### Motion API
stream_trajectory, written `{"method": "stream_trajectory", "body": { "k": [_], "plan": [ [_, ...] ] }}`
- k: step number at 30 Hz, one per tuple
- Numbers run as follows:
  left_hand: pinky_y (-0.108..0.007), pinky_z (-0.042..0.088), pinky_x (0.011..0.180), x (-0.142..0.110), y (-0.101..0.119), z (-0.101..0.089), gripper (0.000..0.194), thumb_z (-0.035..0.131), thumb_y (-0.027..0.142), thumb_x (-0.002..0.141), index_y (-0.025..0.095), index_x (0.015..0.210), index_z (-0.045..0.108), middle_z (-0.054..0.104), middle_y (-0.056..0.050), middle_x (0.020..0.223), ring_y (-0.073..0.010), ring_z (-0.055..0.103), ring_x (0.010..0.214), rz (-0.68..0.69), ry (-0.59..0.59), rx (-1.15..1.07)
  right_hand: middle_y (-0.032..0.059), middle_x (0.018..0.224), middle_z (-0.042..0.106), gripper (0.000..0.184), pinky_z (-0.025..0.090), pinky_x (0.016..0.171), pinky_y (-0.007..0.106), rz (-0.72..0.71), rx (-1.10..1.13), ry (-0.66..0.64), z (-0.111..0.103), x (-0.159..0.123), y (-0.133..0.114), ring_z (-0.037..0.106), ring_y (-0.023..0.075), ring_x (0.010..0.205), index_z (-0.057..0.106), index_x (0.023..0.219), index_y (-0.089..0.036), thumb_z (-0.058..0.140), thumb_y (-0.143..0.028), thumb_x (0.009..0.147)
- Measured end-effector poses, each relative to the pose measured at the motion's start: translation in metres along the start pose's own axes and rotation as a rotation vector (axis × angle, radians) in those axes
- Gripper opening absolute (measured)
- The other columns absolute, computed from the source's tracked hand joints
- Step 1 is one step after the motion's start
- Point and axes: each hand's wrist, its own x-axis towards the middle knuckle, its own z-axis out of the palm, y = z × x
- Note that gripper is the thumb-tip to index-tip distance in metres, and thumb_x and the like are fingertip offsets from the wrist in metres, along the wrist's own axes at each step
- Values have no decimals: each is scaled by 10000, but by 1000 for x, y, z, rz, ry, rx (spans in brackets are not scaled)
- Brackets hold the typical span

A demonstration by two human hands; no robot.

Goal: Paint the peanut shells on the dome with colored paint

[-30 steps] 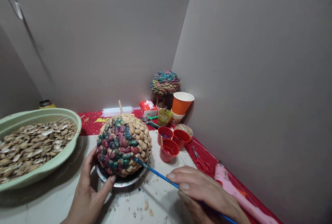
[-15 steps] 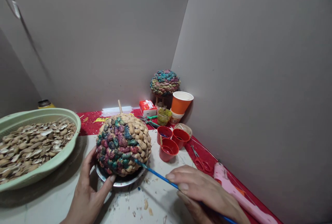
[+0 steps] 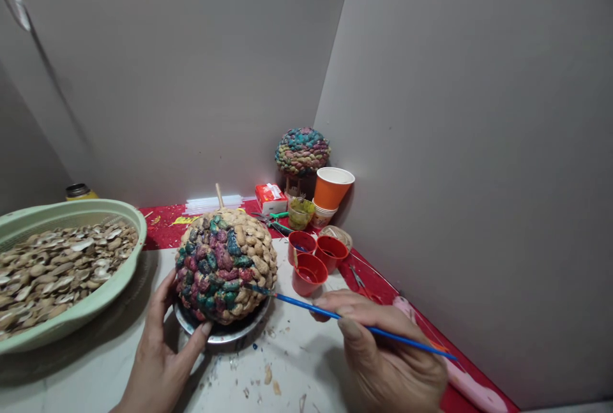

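A ball covered in peanut shells (image 3: 256, 250) rests in a shallow metal bowl (image 3: 234, 335). Its left and front shells are painted purple, red, teal and dark blue; the rest are bare tan. My left hand (image 3: 160, 346) steadies the ball's left side, thumb at the front by the bowl's rim, its other fingertips partly hidden behind. Pinched in my right hand (image 3: 383, 343) is a blue-handled paintbrush (image 3: 306, 304), its bristles touching shells at the ball's lower front. Three red cups (image 3: 310, 274) cluster just beyond the brush, one with dark blue paint inside.
At left stands a green basket (image 3: 136, 234) of peanut shells. A second painted ball (image 3: 302, 151) sits at the back near an orange paper cup (image 3: 332, 189), a red-and-white box (image 3: 271, 198) and pliers. Scissors (image 3: 359, 279) and a pink tool (image 3: 474, 387) lie right. Grey panels enclose the table.
My right hand has turned so its thumb now shows on top, and the brush handle lies flatter. The bristles stay near the same patch. My left hand and the ball hold their place.
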Motion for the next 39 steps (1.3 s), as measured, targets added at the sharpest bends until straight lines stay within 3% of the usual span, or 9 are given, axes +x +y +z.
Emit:
{"method": "stream_trajectory", "body": {
  "k": [14,23,28,34,39],
  "plan": [
    [-673,367,1177,0,3,-1,864,740,557,795,365,1538,342,519,-121,1536,-362,548,1377,-21,3,-5,-3,841,808,50,674,702,228,75,32,41,-4,-1,4,783,138,736,728,904,-220,738,-188,940],
    [-685,385,1158,1,5,0,849,740,556,796,385,1529,347,533,-111,1526,-361,566,1356,3,14,15,8,858,816,68,674,768,267,33,43,-88,-1,-10,6,792,149,780,726,957,-233,710,-167,961],
    [-684,375,1164,1,1,0,853,736,556,801,377,1537,344,530,-118,1527,-362,561,1362,11,8,4,27,808,808,65,686,708,304,26,-4,-45,-4,-3,9,796,183,735,733,900,-224,715,-197,957],
    [-685,363,1172,1,-4,0,864,741,549,803,379,1546,333,515,-117,1541,-358,546,1377,6,2,-6,10,779,798,84,678,696,258,41,-14,-6,-8,4,6,784,157,713,729,859,-213,737,-203,942],
    [-686,377,1165,0,0,0,859,744,555,799,395,1539,339,525,-101,1531,-354,562,1359,6,6,9,19,832,815,43,676,741,274,17,80,-104,-7,-2,5,781,151,748,745,952,-223,715,-193,959]
  ]
}}
